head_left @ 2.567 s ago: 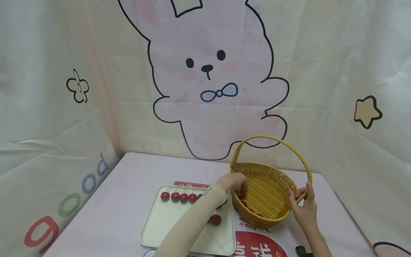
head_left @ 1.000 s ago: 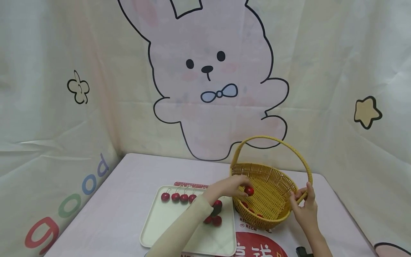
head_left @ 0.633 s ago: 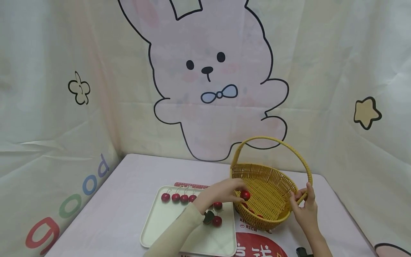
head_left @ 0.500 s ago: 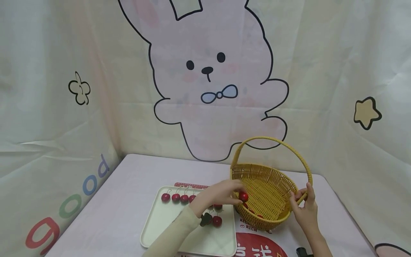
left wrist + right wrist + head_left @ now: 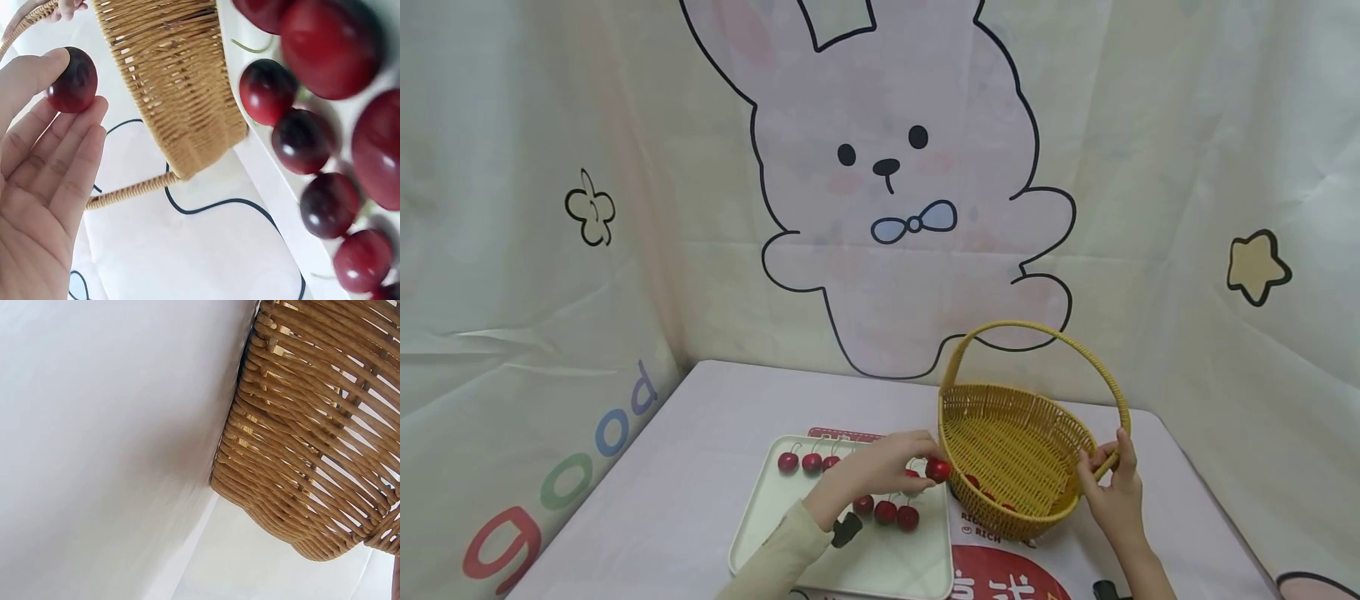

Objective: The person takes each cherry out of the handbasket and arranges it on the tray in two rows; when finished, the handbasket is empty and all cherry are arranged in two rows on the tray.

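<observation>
My left hand (image 5: 880, 467) pinches a dark red cherry (image 5: 937, 471) between thumb and fingertips. It is over the right side of the cream tray (image 5: 842, 562), beside the left rim of the yellow wicker basket (image 5: 1018, 433). In the left wrist view the thumb lies on top of the held cherry (image 5: 74, 81), the fingers extended beneath. At the basket's right side, my right hand (image 5: 1116, 487) grips the foot of its arched handle (image 5: 1093, 358). Several cherries (image 5: 972, 482) lie inside along the basket's near left wall. The right wrist view shows mostly its woven side (image 5: 312, 431).
Two rows of stemmed cherries lie on the tray, a back row (image 5: 788, 462) and a front row (image 5: 907, 518), partly hidden by my left arm. A red printed patch (image 5: 1007, 575) shows on the table between tray and basket. A curtain with a rabbit drawing (image 5: 895, 275) stands behind.
My left hand was down in the basket, took hold of a cherry there, lifted it and carried it left past the rim to above the tray. My right hand has stayed on the handle.
</observation>
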The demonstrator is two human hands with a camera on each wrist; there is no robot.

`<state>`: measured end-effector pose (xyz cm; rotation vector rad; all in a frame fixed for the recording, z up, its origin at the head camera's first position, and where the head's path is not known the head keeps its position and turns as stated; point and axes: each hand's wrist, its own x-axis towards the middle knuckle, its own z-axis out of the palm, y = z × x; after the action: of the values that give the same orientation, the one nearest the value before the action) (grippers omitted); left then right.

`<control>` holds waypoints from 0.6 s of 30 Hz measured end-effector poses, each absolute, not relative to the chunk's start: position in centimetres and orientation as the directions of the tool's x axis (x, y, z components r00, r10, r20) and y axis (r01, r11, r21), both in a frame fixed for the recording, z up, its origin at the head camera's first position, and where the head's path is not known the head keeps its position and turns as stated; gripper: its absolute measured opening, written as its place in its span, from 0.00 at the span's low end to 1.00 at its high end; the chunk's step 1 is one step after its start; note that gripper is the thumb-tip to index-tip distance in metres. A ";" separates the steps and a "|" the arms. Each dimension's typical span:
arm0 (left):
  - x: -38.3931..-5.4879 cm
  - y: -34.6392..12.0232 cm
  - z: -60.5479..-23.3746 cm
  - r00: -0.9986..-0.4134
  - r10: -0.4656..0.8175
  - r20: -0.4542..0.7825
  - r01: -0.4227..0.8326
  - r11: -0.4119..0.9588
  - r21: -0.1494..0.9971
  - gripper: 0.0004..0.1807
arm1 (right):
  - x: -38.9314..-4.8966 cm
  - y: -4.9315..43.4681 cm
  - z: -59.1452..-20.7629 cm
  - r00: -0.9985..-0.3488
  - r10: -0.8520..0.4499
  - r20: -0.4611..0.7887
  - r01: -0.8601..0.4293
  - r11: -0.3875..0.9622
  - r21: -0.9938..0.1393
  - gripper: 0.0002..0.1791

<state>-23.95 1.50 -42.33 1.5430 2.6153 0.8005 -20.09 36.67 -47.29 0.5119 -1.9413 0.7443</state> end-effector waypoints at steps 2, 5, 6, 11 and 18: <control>-23.7 0.8 -42.5 -0.542 0.808 0.230 0.798 0.409 0.442 0.16 | -20.1 36.7 -47.3 -0.449 -0.044 0.893 -0.633 0.721 -0.283 0.33; -23.4 -0.2 -42.5 -0.575 0.793 0.200 0.769 0.441 0.463 0.16 | -20.1 36.8 -47.4 -0.447 -0.048 0.893 -0.641 0.713 -0.282 0.33; -23.4 -0.5 -42.5 -0.583 0.789 0.194 0.763 0.449 0.465 0.16 | -20.1 36.8 -47.5 -0.446 -0.049 0.894 -0.644 0.711 -0.282 0.33; -23.1 -2.1 -42.6 -0.613 0.768 0.186 0.743 0.481 0.465 0.15 | -20.2 36.9 -47.6 -0.449 -0.048 0.892 -0.642 0.712 -0.285 0.33; -22.8 -4.5 -43.2 -0.646 0.739 0.190 0.735 0.535 0.417 0.15 | -20.1 36.9 -47.6 -0.461 -0.043 0.886 -0.639 0.709 -0.298 0.33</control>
<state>-22.77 -4.54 -43.20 1.3174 2.7443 0.7388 -20.14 36.86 -47.60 0.5256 -1.9445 0.7720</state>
